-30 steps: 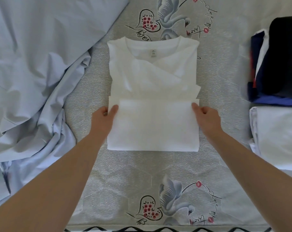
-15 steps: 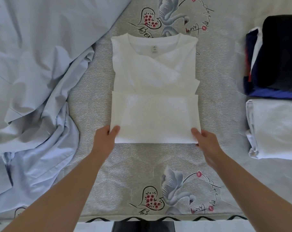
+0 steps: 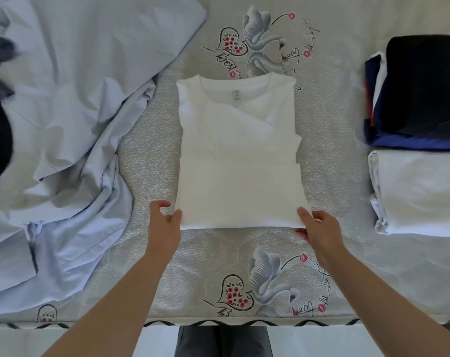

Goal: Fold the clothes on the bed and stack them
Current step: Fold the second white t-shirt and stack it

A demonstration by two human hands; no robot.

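Observation:
A white T-shirt point(image 3: 238, 150) lies flat in the middle of the bed, neck away from me, sleeves folded in and its lower part folded up once. My left hand point(image 3: 164, 222) pinches the near left corner of the folded edge, thumb on top. My right hand point(image 3: 316, 228) grips the near right corner, thumb on top and fingers under the cloth. At the right lie two stacks of folded clothes: a dark navy and black one point(image 3: 419, 91) and a white one point(image 3: 419, 191).
The bed sheet point(image 3: 146, 161) is grey with swan and heart prints. A crumpled pale blue garment point(image 3: 64, 124) covers the left side, with something dark at the far left edge. The bed's near edge point(image 3: 218, 323) runs just below my forearms.
My hands have slid from the upper corners of the folded flap down to its near corners. The view has tipped so the shirt sits farther from me.

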